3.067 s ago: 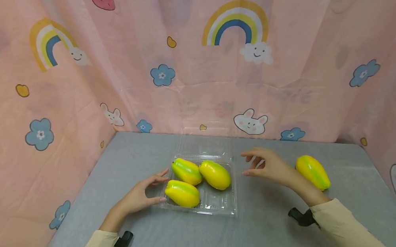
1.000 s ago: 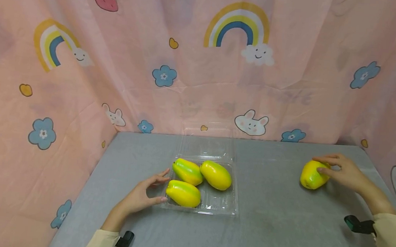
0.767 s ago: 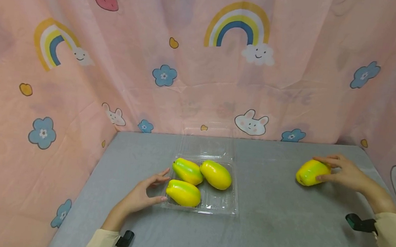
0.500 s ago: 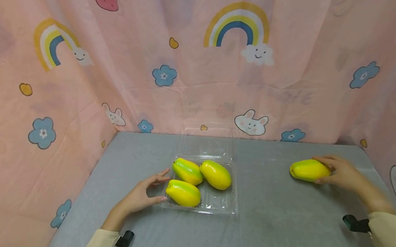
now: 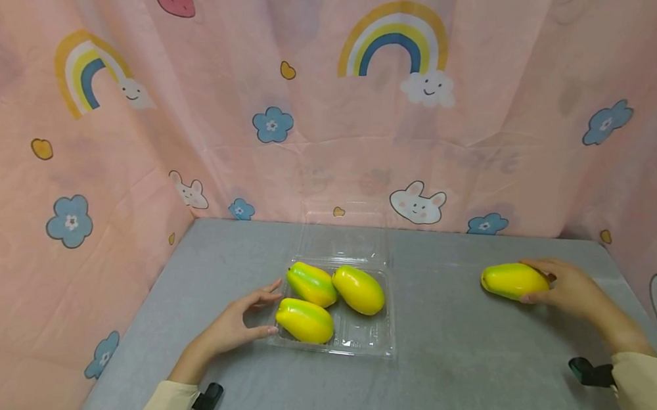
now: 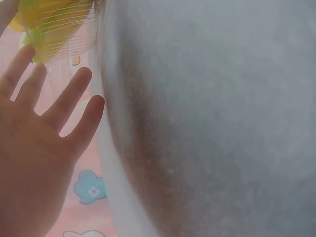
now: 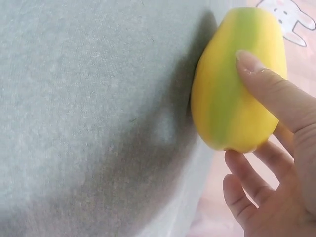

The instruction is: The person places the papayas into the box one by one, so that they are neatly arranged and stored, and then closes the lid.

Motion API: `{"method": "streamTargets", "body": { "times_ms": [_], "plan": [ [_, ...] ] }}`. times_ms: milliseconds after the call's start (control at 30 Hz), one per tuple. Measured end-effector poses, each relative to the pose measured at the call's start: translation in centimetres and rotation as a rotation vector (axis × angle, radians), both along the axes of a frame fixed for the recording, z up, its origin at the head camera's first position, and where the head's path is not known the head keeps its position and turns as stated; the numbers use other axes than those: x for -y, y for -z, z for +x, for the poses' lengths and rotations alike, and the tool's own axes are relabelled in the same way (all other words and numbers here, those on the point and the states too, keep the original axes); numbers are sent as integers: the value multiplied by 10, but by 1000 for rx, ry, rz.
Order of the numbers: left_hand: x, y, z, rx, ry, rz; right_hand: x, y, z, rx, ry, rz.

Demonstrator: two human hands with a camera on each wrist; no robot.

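At the right of the table my right hand [image 5: 572, 289] grips a yellow-green papaya [image 5: 505, 279] by its right end. In the right wrist view the thumb lies along the green stripe of the papaya [image 7: 232, 98], and the fingers are partly hidden behind it. A clear plastic clamshell box [image 5: 366, 337] stands mid-table with its lid raised at the back. Inside it lie three more papayas: one back left [image 5: 311, 284], one back right [image 5: 358, 291] and one front left [image 5: 304, 321]. My left hand [image 5: 231, 321], fingers spread and uncurled, touches the box's left side.
A grey table [image 5: 436, 387] carries everything. Behind it and on both sides hangs a pink curtain [image 5: 302, 169] printed with rainbows, flowers and rabbits. The clear lid [image 5: 342, 243] leans up near the back edge. Black camera mounts sit at both wrists.
My right hand has moved from beside the box out to the right and taken hold of the papaya there. The papaya has turned to point left. The left hand has stayed put.
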State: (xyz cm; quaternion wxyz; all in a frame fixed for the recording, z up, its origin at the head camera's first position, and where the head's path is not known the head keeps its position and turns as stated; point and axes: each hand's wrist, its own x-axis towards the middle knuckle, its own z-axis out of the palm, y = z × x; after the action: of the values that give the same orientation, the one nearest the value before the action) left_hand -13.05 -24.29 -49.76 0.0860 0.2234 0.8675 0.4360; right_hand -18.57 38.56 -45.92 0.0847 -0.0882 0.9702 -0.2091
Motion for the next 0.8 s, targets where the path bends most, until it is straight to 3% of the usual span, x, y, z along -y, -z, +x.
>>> {"method": "streamTargets", "body": {
  "times_ms": [800],
  "plan": [
    [0, -3, -1, -7, 24, 4, 11, 0, 5, -81, -3, -7]
  ]
}}
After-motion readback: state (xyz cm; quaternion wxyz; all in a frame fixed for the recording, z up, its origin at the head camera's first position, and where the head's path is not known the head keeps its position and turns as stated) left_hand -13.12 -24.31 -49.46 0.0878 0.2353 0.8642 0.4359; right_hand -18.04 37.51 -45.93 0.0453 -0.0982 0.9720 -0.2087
